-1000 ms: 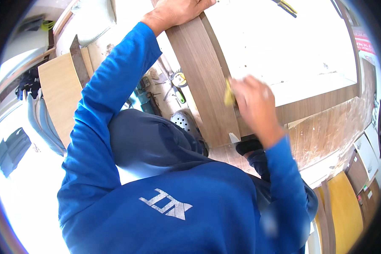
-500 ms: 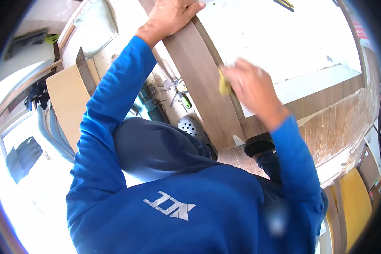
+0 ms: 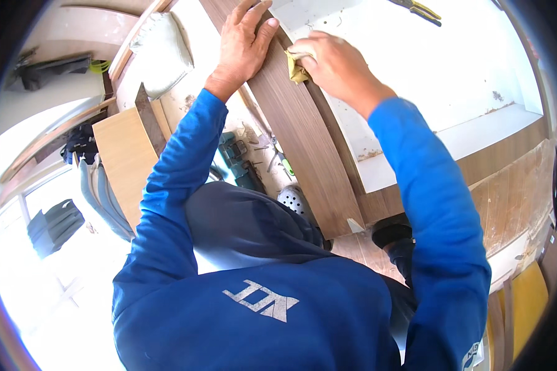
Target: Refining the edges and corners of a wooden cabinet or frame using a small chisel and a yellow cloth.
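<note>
My left hand lies on a brown wood-grain board, its fingers spread and nothing held in them. My right hand is closed round a folded yellow piece; whether it is cloth or sandpaper I cannot make out. That piece sits at the board's inner right edge, a short way right of my left hand. The board forms the left side of a shallow frame with a white inside panel, where crumbs and dust lie in places.
Yellow-and-black handled pliers lie on the white panel, far right. A teal power tool and other tools rest on the floor left of the board. A whitish sack and a light wooden panel stand further left.
My right hand has moved away from me and to the left along the board's inner edge, carrying the yellow piece. My left hand stays on the board. The view has shifted slightly.
</note>
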A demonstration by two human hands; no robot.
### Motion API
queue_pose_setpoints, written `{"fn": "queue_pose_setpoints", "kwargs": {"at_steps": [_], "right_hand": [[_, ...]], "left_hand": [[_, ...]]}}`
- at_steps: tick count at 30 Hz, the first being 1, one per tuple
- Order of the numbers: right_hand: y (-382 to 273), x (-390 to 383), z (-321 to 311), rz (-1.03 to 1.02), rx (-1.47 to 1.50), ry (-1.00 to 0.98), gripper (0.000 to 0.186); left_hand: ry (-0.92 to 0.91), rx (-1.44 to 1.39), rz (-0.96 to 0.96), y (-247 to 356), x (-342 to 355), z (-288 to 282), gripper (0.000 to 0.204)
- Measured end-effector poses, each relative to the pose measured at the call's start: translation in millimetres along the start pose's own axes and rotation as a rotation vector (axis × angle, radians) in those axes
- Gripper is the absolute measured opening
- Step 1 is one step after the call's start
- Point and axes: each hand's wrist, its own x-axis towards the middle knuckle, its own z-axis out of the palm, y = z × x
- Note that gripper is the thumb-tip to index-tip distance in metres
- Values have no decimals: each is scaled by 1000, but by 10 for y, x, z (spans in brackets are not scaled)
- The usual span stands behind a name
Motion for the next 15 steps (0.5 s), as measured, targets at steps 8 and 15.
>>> {"fn": "queue_pose_setpoints", "kwargs": {"at_steps": [8,15], "right_hand": [[-880,-1362,-873,202,-39,-406,25],[-77,314,76,213,-99,-151,19]], "left_hand": [[94,49,-30,-65,-157,-129,40],[121,28,5,-98,-48,32,34]]}}
